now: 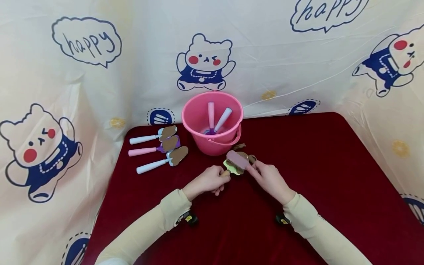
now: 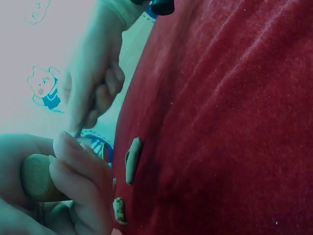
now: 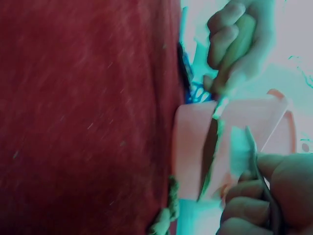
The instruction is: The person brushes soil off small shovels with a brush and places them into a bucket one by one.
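Note:
My left hand (image 1: 210,179) grips the wooden handle (image 2: 38,177) of a small green shovel (image 1: 236,169), raised in front of the pink bucket. Brown, mud-like matter shows on the shovel's blade. Between fingers and thumb my right hand (image 1: 271,180) holds a pale pink brush (image 1: 237,159), its bristles facing the blade. In the head view the brush overlaps part of the blade; the right wrist view shows the blade (image 3: 211,156) edge-on, with a gap beside the brush.
The pink bucket (image 1: 212,142) holds a pink-handled tool (image 1: 211,115) and a white-handled tool (image 1: 223,119). Left of it lie several mud-covered shovels (image 1: 170,146) in a row. Brown lumps (image 2: 133,160) lie on the dark red cloth (image 1: 314,158). A printed curtain (image 1: 265,62) hangs behind.

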The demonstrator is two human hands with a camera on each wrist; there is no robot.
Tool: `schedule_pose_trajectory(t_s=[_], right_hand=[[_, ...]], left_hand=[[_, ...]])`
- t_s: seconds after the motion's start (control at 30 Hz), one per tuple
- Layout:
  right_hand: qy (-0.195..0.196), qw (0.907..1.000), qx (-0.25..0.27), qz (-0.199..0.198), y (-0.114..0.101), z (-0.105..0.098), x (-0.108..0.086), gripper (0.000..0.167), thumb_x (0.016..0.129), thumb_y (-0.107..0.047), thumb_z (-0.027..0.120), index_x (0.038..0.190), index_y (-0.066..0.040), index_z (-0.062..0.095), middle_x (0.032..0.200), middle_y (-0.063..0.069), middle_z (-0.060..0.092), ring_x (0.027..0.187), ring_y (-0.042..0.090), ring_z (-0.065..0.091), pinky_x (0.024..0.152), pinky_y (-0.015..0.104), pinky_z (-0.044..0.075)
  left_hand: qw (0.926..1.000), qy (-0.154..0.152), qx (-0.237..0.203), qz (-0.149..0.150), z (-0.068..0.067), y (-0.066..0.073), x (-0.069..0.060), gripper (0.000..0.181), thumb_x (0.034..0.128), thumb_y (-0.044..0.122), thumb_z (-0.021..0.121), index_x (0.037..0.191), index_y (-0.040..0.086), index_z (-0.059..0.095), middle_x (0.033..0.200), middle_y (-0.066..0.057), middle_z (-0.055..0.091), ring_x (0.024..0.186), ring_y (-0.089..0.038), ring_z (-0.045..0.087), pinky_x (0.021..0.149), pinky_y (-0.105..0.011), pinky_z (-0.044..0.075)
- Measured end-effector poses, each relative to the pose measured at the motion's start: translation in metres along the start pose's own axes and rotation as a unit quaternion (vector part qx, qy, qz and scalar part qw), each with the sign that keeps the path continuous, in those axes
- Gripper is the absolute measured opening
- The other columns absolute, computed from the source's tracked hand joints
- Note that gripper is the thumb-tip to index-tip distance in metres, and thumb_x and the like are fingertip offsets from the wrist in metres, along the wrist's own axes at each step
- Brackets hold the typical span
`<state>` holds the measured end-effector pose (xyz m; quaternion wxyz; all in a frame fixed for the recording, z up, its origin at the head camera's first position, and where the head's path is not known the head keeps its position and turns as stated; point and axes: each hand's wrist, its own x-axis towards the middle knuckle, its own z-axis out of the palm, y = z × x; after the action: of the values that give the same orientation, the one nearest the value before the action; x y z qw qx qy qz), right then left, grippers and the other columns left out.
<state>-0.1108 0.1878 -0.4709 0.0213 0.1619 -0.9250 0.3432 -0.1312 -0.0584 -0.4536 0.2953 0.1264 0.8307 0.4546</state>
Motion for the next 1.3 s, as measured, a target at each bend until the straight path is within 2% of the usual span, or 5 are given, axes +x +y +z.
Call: schedule_pose_trajectory(t_s=[0.13, 0.6, 0.8, 1.1, 1.3], right_hand=[[-0.024, 0.9996, 0.002, -0.016, -0.005, 0.002, -0.002, 0.032, 0.106, -0.033, 0.061, 0.079, -0.015, 0.059, 0.057, -0.010, 0.039, 0.048, 0.003, 0.035, 0.047, 0.023, 0.035], [0.009, 0.9997, -0.024, 0.007, -0.004, 0.001, -0.001, 0.030, 0.106, -0.027, 0.062, 0.081, -0.012, 0.059, 0.057, -0.008, 0.041, 0.047, 0.005, 0.036, 0.045, 0.024, 0.035], [-0.025, 0.9994, -0.021, -0.010, -0.005, 0.003, -0.001, 0.032, 0.106, -0.031, 0.062, 0.079, -0.015, 0.058, 0.056, -0.010, 0.039, 0.046, 0.003, 0.034, 0.045, 0.023, 0.034], [0.002, 0.9992, -0.036, 0.019, 0.009, -0.003, 0.003, 0.033, 0.107, -0.029, 0.060, 0.080, -0.011, 0.057, 0.057, -0.006, 0.040, 0.047, 0.007, 0.036, 0.044, 0.024, 0.034], [-0.020, 0.9997, -0.014, -0.004, 0.002, -0.001, 0.002, 0.033, 0.108, -0.030, 0.059, 0.080, -0.013, 0.057, 0.057, -0.008, 0.039, 0.047, 0.005, 0.035, 0.044, 0.024, 0.033]], left_hand=[[0.9998, 0.008, -0.017, -0.002, 0.001, 0.001, 0.001, 0.021, 0.1002, 0.016, 0.058, 0.088, 0.000, 0.059, 0.059, -0.005, 0.060, 0.040, -0.011, 0.054, 0.040, -0.022, 0.041], [1.0000, -0.002, 0.004, 0.005, 0.001, -0.002, 0.002, 0.029, 0.1047, 0.021, 0.056, 0.095, -0.006, 0.062, 0.061, -0.005, 0.061, 0.041, -0.012, 0.055, 0.043, -0.025, 0.044], [0.9999, 0.000, 0.011, 0.011, 0.000, -0.002, 0.004, 0.028, 0.1039, 0.021, 0.057, 0.093, -0.004, 0.062, 0.061, -0.005, 0.062, 0.040, -0.012, 0.055, 0.043, -0.027, 0.045], [1.0000, -0.007, 0.005, 0.004, 0.000, 0.000, 0.000, 0.023, 0.1029, 0.021, 0.058, 0.088, 0.003, 0.059, 0.062, -0.004, 0.060, 0.041, -0.011, 0.052, 0.042, -0.023, 0.043], [0.9999, 0.000, 0.011, 0.010, 0.001, 0.000, 0.000, 0.024, 0.1026, 0.020, 0.056, 0.086, 0.004, 0.059, 0.061, -0.004, 0.061, 0.040, -0.011, 0.053, 0.042, -0.024, 0.044]])
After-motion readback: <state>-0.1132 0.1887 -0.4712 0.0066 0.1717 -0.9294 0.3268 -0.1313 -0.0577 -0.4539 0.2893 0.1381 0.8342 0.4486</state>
